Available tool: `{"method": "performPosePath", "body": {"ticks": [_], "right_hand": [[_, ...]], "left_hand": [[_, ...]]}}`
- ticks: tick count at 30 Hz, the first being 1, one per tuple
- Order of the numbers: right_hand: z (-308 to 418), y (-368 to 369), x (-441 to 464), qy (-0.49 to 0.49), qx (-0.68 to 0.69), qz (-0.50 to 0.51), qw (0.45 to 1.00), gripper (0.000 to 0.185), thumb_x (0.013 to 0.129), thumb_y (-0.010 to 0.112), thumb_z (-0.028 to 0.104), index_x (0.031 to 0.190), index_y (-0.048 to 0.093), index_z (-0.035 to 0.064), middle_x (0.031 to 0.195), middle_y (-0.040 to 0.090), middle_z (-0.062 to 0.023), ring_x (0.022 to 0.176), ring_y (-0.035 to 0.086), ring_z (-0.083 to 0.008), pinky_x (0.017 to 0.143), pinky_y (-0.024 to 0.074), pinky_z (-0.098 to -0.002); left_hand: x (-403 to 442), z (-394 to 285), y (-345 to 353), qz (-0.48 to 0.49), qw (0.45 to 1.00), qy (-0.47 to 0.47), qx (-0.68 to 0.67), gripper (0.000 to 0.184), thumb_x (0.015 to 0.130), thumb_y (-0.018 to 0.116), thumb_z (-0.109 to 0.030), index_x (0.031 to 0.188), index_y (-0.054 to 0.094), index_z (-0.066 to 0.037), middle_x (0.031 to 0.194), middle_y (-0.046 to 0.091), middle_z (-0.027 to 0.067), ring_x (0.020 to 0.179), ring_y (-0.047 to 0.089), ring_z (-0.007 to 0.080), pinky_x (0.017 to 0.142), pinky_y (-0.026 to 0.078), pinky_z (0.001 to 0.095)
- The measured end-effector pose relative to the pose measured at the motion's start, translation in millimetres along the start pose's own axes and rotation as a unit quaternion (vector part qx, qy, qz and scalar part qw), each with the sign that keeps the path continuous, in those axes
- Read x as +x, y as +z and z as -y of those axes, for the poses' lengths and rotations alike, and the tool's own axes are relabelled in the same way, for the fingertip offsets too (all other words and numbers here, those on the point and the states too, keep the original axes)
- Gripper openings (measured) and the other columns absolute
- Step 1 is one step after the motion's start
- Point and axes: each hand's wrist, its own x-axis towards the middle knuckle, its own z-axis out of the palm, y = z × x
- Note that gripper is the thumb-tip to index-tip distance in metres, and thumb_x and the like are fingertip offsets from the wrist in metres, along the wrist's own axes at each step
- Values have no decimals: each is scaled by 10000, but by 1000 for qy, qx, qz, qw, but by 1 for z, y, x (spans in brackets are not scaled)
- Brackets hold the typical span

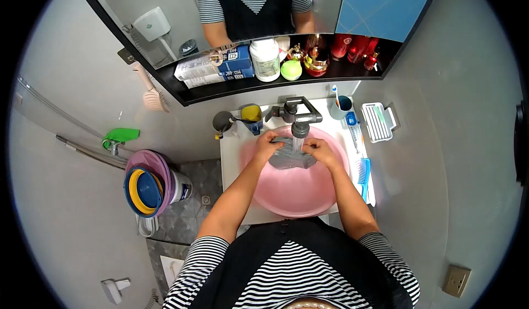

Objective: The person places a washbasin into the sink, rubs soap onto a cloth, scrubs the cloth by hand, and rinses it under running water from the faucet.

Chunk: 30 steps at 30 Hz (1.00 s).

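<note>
A grey cloth is stretched between my two hands under a black faucet, and water runs down onto it. My left hand pinches the cloth at its left edge. On the other side, my right hand has its fingers closed on the right edge. Below them is a pink basin standing on the white sink counter.
Left of the faucet stand a dark cup and a yellow and blue cup. A toothbrush cup, a blue brush and a soap rack are on the right. A mirror cabinet with bottles hangs above.
</note>
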Motion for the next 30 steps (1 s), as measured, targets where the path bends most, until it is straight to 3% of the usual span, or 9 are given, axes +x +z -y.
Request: {"method": "performPosePath", "body": {"ticks": [7,9,18,19,21,25,26,29,30], "right_hand": [[-12,33,8,83,250,-47,963,174,748,652,183,815,586,37,733,585,-32,636,518,-89,547,407,-254],[-3,64,-2,82,136,-40,987,192,723,660,167,820,578,22,772,602,-49,679,547,-105,570,438,-275],[9,99,-15,-232,-199,-210,929,150,679,569,161,774,556,46,643,555,-191,612,557,-356,572,450,-397],[-8,84,5,-47,-188,-184,964,165,690,561,184,752,551,31,657,577,-195,624,572,-378,583,450,-462],[-15,58,14,-76,-236,-251,936,207,699,569,204,770,551,10,665,576,-211,623,572,-378,584,449,-462],[-15,91,0,22,-186,-193,963,268,750,541,223,889,509,-3,707,570,-247,677,564,-412,630,444,-463],[4,107,-16,-11,-163,-222,961,266,756,532,220,895,498,-4,721,567,-256,687,559,-423,644,438,-473],[18,117,-25,-68,-168,-276,944,283,763,532,225,919,494,-8,712,551,-274,680,553,-426,640,423,-488],[9,118,-19,-90,-196,-298,930,302,762,540,234,937,501,-10,689,540,-283,663,552,-419,623,413,-495]], "left_hand": [[-25,0,17,-186,980,-37,-52,241,723,691,-182,873,541,-68,819,562,43,739,530,137,750,446,275],[-35,-21,39,-184,835,-494,-157,551,743,569,-530,1031,528,-62,990,562,108,916,539,245,778,458,389],[-51,75,67,203,600,-234,-737,529,833,360,-552,1041,535,-98,1026,565,115,913,553,251,791,457,421],[-52,66,70,215,580,-220,-754,520,840,358,-542,1042,535,-96,1025,566,114,911,555,248,789,460,416],[-59,38,84,-75,841,-313,-434,241,915,352,-225,1004,526,-84,899,593,55,800,585,175,733,492,330],[-50,46,72,-45,826,-310,-468,298,920,318,-307,1055,498,-111,917,572,73,807,561,204,746,478,341],[-46,68,68,231,615,-187,-730,269,897,373,-304,1054,501,-127,894,572,56,817,541,197,793,446,335],[-36,68,65,406,654,43,-636,246,870,420,-304,1031,503,-139,884,567,48,823,521,182,825,415,324],[-47,28,69,194,771,-121,-594,231,876,413,-311,977,526,-137,869,580,40,798,545,177,774,445,323]]}}
